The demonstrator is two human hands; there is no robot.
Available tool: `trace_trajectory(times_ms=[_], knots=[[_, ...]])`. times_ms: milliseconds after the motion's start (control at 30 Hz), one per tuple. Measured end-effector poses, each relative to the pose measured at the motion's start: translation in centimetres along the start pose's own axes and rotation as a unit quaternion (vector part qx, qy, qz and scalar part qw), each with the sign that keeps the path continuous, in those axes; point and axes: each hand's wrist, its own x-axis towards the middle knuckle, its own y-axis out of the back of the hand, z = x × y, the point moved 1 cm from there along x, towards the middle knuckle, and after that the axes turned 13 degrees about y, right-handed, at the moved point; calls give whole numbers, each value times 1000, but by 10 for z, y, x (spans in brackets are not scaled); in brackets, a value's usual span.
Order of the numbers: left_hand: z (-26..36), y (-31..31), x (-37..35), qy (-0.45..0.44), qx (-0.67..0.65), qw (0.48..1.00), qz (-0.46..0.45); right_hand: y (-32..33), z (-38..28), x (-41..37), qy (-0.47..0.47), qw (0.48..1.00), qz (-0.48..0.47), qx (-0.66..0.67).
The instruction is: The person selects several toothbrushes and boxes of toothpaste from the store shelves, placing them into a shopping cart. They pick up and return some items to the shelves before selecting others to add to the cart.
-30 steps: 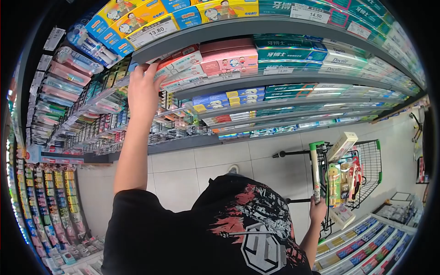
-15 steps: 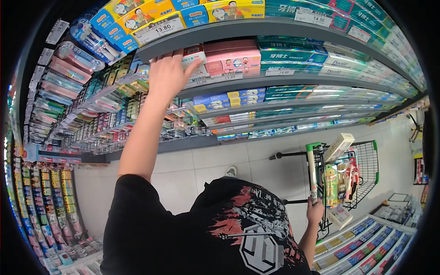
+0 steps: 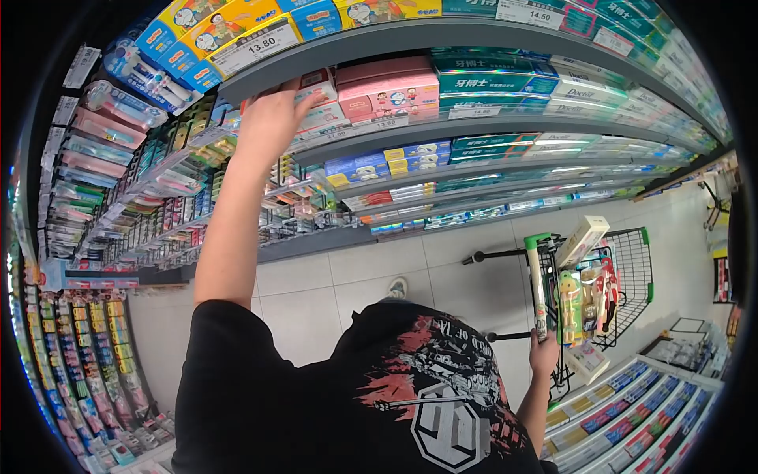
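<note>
My left hand (image 3: 272, 118) reaches into a shelf bay and rests over red-and-white boxes (image 3: 322, 117), probably toothpaste. Its thumb is spread to the right across a box front, and the fingertips are partly hidden under the shelf above. Pink cartoon-printed boxes (image 3: 391, 93) stand just right of it. Low on the right, my right hand (image 3: 543, 353) is wrapped around the handle (image 3: 535, 276) of a shopping cart (image 3: 632, 272). A tall pale box (image 3: 583, 241) and several colourful packages (image 3: 570, 296) are in the cart.
Above the left hand runs a grey shelf edge (image 3: 332, 55) with yellow Doraemon boxes (image 3: 237, 22). Green boxes (image 3: 489, 84) line the right. Hanging toothbrush packs (image 3: 103, 126) fill the left side. A lower display (image 3: 612, 430) flanks the cart. Tiled floor (image 3: 347, 276) lies below.
The view has shifted slightly, moving the shelf leftward in the picture. My left hand sits slightly lower and farther left over the red-and-white boxes. My right hand stays on the cart handle.
</note>
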Motion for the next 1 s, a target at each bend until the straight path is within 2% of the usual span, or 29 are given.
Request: trace_trajectory(times_ms=[100,167,367,500,567,700,867,1000], knots=[[-3,2,0,8,30,999,-33,0,-1,1,0,1000,-3,2],[-12,-8,2,-71,53,991,98,4,-6,0,1,1000,0,-2],[-18,-13,6,-94,53,988,113,3,-4,-1,10,1000,8,-13],[-17,-10,6,-69,71,993,68,3,-3,-1,17,1000,8,-15],[-12,-2,6,-36,68,997,-9,3,-3,-1,15,1000,7,-21],[-12,-5,6,-40,65,997,1,1,-3,-1,12,1000,10,-19],[-16,-14,8,-57,65,994,60,-1,1,-1,8,1000,4,-28],[-7,3,5,-54,64,996,43,2,-5,-2,3,999,4,-33]])
